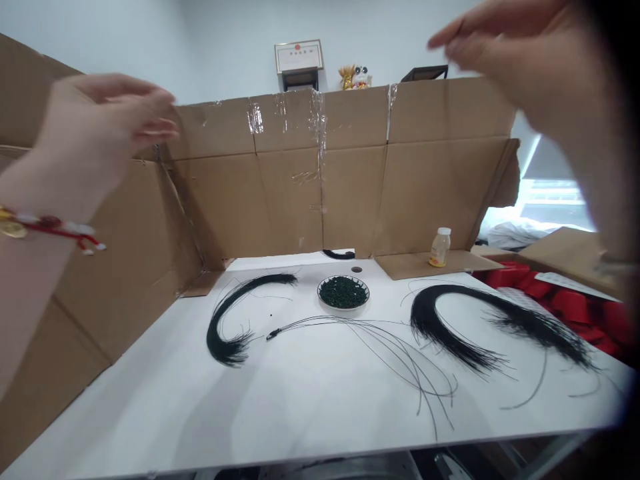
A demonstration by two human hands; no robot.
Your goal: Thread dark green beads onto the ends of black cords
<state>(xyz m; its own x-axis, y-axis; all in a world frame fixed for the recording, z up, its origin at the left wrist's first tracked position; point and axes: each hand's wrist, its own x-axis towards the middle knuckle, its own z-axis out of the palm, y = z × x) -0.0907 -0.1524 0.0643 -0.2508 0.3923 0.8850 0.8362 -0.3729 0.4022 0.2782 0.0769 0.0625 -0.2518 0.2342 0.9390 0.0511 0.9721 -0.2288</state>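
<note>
Hovering open and empty above the worktop (150,407), the left hand (105,127) and right hand (515,60) hold nothing. A white bowl (343,292) of dark green granules sits near the back edge, between a curved bundle of black fibres (225,333) and a larger bundle of black fibres (480,320); a small bottle (440,248) stands behind, right of it.

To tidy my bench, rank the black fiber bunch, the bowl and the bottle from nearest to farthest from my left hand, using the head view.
From the left hand:
1. Black fiber bunch: left on the table.
2. Bowl: middle, toward the back.
3. Bottle: right, on a cardboard sheet.
</note>
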